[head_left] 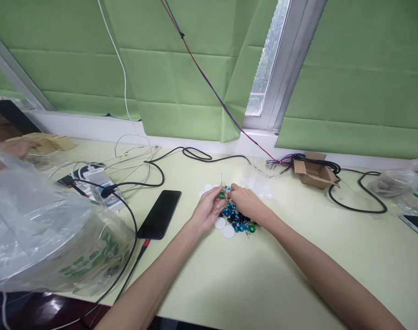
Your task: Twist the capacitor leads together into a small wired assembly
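Note:
Between the fingertips of my left hand (209,210) is a small shiny green bell-like ball (222,194). A thin wire (221,178) sticks up just above it. My right hand (247,203) is pinched close beside it, with the fingertips near the wire; what they hold is too small to make out. Under and in front of both hands lies a pile of shiny blue balls (242,226), with some dark pieces among them. Another green ball (252,228) rests at the pile's right edge. White round discs (229,231) lie at the near left of the pile.
A black phone (159,214) lies left of my hands, near a large plastic-wrapped roll (40,243). Cables (198,156) run along the back. An open cardboard box (314,173) stands back right. Another person's hand (21,148) is at far left by yellowish packets (53,142).

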A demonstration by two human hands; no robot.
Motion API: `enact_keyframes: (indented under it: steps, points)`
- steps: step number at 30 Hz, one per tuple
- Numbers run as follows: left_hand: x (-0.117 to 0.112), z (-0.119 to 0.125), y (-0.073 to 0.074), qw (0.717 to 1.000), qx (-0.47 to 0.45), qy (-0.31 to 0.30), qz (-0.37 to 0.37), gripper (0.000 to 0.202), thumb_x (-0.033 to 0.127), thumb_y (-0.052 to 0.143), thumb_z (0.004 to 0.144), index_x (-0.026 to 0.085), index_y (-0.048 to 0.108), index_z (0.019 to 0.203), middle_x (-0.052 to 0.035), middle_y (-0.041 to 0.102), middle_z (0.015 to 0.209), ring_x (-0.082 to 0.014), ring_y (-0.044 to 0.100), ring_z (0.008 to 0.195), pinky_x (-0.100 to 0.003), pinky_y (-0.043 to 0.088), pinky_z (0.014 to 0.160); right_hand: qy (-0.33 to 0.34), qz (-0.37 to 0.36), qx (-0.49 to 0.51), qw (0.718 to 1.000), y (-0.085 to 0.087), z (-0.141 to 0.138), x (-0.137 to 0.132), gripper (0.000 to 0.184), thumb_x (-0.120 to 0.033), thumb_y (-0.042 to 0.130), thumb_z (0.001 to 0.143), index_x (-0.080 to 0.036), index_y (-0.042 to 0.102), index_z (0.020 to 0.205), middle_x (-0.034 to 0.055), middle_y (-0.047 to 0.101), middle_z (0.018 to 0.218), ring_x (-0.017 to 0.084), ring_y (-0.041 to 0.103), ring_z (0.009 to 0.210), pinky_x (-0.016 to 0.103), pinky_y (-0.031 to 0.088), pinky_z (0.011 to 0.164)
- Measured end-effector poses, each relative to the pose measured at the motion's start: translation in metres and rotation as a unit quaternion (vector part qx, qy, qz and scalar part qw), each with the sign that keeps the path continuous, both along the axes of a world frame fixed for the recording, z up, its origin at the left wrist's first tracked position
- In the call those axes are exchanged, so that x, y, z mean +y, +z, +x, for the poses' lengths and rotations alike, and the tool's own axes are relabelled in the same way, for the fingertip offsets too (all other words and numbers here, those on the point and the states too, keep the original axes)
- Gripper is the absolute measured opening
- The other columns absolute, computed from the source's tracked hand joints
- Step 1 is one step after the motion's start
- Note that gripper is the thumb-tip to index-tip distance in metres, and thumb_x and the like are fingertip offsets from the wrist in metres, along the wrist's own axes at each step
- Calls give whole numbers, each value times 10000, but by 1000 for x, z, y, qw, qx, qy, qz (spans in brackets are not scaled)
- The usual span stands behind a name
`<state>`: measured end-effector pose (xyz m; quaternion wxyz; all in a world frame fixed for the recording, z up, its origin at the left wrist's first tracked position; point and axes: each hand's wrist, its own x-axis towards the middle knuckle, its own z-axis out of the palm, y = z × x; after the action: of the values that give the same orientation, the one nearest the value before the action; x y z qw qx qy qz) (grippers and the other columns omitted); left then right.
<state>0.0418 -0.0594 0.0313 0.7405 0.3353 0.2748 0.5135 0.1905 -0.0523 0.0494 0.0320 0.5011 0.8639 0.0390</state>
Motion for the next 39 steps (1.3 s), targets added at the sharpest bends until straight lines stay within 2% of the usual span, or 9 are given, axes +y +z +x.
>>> enact_keyframes:
  steps: [14,22,28,39]
  points:
    - [1,1,-2,1000,-1,-6,1,217,308,696,796,106,622,774,6,555,625,-4,324,385,-157,237,353,8,1,-15,1000,-3,0,1,255,-21,426,890,-164,579,1036,103,561,1047,195,640,787,268,384,610]
    - [1,1,-2,1000,1,-4,1,231,317,706,786,103,621,769,-4,572,662,3,325,387,-152,244,352,17,7,-10,1000,-6,1,2,223,-42,432,903,-166,578,1019,98,570,1038,190,638,777,264,384,607]
    - [-1,2,0,1000,3,3,-10,225,303,722,768,108,611,757,-6,579,666,3,330,386,-151,251,352,22,13,-4,1000,-7,0,1,224,-80,375,952,-158,578,1007,98,572,1019,180,636,735,268,385,589]
    - [-1,2,1,1000,-1,1,-9,210,292,716,768,110,612,753,1,569,653,1,332,388,-148,242,348,30,6,-18,999,-5,-2,0,261,-78,346,967,-159,549,1108,114,565,1072,181,641,759,268,432,635]
